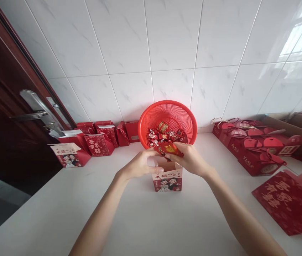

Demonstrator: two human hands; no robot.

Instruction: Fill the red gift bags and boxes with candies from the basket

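A small open paper gift box (167, 183), cream and red with a cartoon couple on its front, stands upright on the white table. My left hand (139, 164) is at the box's upper left side, its thumb along the front rim and its fingers curled behind, near a red packet. In my right hand (191, 159), over the box's opening, is that shiny red packet (169, 148) with gold print, pinched between thumb and fingers. Just behind, a red plastic mesh basket (167, 106) leans toward the wall with several wrapped candies (164, 136) in it.
Several red gift boxes (100, 145) stand at the back left, by a dark door (4, 71). Handled red boxes (247, 145) line up at the right beside a cardboard carton (284, 129). A flat red box (287, 202) lies nearer on the right. White tiled wall (129, 42) rises behind.
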